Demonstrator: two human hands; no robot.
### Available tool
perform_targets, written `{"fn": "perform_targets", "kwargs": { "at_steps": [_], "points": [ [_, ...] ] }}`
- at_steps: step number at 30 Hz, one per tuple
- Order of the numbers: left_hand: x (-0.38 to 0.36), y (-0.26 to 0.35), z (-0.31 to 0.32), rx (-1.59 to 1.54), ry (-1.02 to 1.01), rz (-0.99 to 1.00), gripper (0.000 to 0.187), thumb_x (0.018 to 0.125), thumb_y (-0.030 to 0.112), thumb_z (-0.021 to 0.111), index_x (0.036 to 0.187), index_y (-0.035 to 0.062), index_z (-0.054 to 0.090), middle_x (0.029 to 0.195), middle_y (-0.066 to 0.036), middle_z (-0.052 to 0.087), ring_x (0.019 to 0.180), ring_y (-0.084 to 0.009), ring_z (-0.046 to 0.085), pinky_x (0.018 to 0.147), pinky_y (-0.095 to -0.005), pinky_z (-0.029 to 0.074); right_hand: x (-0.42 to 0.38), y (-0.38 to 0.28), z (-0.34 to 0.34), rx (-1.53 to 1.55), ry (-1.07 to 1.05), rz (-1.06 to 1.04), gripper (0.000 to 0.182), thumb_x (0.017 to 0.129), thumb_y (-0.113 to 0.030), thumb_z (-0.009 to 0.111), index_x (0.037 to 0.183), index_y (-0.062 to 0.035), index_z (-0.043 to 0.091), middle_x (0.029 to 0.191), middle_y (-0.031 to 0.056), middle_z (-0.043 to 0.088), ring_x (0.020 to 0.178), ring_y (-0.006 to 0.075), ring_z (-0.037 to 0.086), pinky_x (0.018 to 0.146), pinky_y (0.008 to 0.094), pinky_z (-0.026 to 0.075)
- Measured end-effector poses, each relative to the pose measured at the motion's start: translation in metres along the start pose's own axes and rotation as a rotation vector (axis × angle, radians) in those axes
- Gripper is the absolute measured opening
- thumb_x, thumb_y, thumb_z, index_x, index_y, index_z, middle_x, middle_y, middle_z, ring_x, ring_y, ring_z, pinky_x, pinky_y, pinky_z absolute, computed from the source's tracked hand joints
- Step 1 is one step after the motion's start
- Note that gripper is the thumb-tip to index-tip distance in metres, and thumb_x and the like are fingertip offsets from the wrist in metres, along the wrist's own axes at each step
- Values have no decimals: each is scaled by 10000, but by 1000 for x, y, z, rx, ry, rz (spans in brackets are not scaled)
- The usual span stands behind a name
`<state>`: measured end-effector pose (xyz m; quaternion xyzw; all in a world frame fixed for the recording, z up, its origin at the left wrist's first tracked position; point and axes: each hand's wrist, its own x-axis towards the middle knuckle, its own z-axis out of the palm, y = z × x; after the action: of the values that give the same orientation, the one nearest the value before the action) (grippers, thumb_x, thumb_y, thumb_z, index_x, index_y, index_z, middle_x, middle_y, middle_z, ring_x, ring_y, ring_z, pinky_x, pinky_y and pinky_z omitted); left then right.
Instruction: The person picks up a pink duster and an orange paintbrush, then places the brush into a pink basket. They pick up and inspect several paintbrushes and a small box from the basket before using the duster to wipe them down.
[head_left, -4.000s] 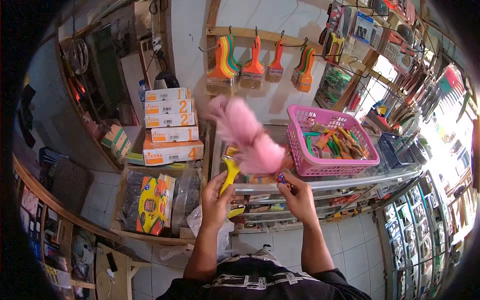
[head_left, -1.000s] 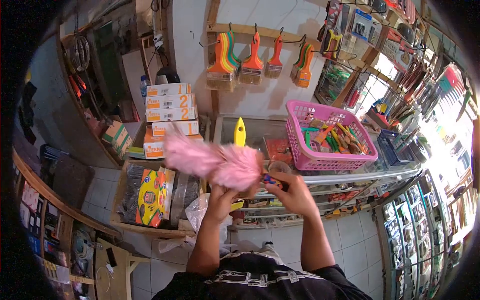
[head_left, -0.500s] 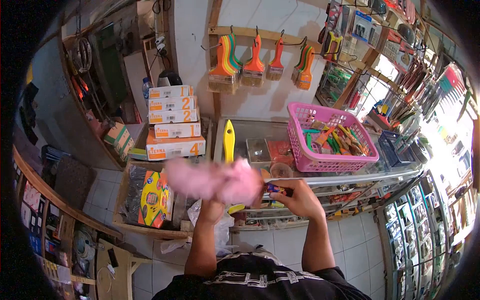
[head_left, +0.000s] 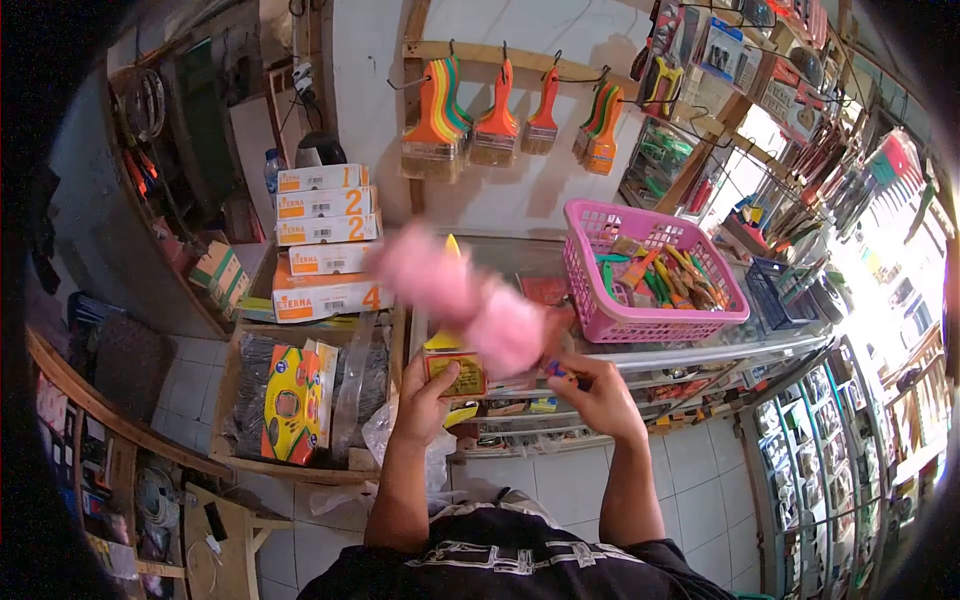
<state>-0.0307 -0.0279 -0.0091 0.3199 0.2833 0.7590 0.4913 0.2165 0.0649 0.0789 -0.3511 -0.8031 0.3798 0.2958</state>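
Observation:
My left hand (head_left: 420,402) grips a yellow paintbrush (head_left: 468,378) by its lower, labelled end, thumb across the label. The yellow handle points up and is partly covered by a fluffy pink duster (head_left: 508,330). My right hand (head_left: 603,402) is closed around the duster's short dark patterned handle. Motion smears the pink head, which extends up and left in front of the brush. Beyond my right hand, a pink plastic basket (head_left: 655,328) full of colourful paintbrushes stands on the glass counter (head_left: 500,245).
Stacked white-and-orange boxes (head_left: 330,300) stand at the left. Below them is a wooden tray (head_left: 290,468) holding a yellow-red box (head_left: 288,405). Paintbrushes (head_left: 435,115) hang on wall hooks. At the right are a dark blue basket (head_left: 785,300) and a rack of packaged goods (head_left: 815,470).
The duster's pink head has swung upward, uncovering the labelled end of the paintbrush and my left thumb. Both hands keep their hold, and the view has shifted slightly.

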Motion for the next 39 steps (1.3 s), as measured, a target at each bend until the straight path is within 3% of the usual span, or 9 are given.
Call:
{"fn": "perform_targets", "kwargs": {
  "at_steps": [4, 10, 14, 15, 18, 22, 23, 34, 39],
  "points": [
    [8, -11, -8, 98, 39, 92, 399, 1048, 93, 562, 1431, 18, 475, 1323, -136, 645, 1155, -279, 688, 953, -435, 595, 3, 22, 11, -4, 163, -36, 371, 930, -180, 766, 1219, 44, 703, 905, 174, 733, 814, 158, 650, 783, 351, 543],
    [6, -7, 4, -7, 13, 59, 424, 1042, 127, 570, 1441, 10, 486, 1350, -141, 646, 1174, -263, 675, 998, -426, 559, 2, 12, 7, 34, -100, 39, 404, 940, -155, 762, 1268, 67, 679, 930, 63, 701, 845, 83, 554, 795, 293, 512],
    [6, 3, -6, -8, -117, -107, 437, 1029, 103, 570, 1450, 5, 504, 1410, -138, 617, 1256, -256, 626, 1055, -445, 512, 4, 16, 23, -1, 189, 16, 379, 930, -141, 762, 1268, 20, 699, 871, 43, 670, 778, 82, 539, 738, 276, 503],
    [4, 2, -3, -4, -53, -63, 417, 1018, 105, 591, 1417, 0, 526, 1363, -151, 638, 1192, -277, 661, 1016, -454, 536, 5, 13, 17, 52, 29, 3, 393, 926, -183, 759, 1242, 43, 696, 899, 169, 738, 792, 162, 652, 785, 361, 542],
    [0, 2, 10, -27, 107, 40, 287, 1028, 96, 587, 1294, -3, 545, 1142, -146, 700, 1008, -298, 732, 878, -450, 607, 7, 10, 12, 29, -73, 105, 398, 929, -195, 760, 1244, 39, 698, 942, 177, 744, 818, 160, 647, 803, 353, 540],
    [2, -10, -27, -81, -101, -46, 373, 1007, 79, 597, 1369, 5, 547, 1250, -135, 675, 1087, -274, 701, 892, -433, 597, 8, 40, 24, 44, -115, -27, 394, 936, -193, 749, 1240, 50, 689, 929, 162, 717, 801, 154, 618, 766, 339, 527],
    [-2, -21, -29, -186, 115, 4, 388, 995, 74, 600, 1375, 11, 552, 1252, -159, 681, 1062, -287, 709, 900, -439, 590, 7, 44, 31, 194, -93, -116, 400, 943, -217, 745, 1241, 43, 688, 895, 161, 698, 774, 159, 600, 743, 350, 518],
    [-2, -4, -39, -959, -424, -194, 444, 1019, 243, 609, 1388, 2, 562, 1183, -254, 679, 972, -360, 693, 743, -442, 563, 12, 55, 35, 220, -166, 120, 404, 936, -146, 779, 1291, 21, 683, 1111, 107, 750, 1011, 140, 643, 919, 334, 534],
    [-4, -2, -47, -1043, -373, -205, 419, 1051, 273, 555, 1405, 50, 563, 1223, -247, 671, 924, -338, 687, 768, -434, 567, 8, 50, 34, 192, -284, -186, 374, 943, -164, 764, 1263, 19, 698, 1096, 122, 757, 932, 151, 651, 879, 352, 538]
  ]
}}
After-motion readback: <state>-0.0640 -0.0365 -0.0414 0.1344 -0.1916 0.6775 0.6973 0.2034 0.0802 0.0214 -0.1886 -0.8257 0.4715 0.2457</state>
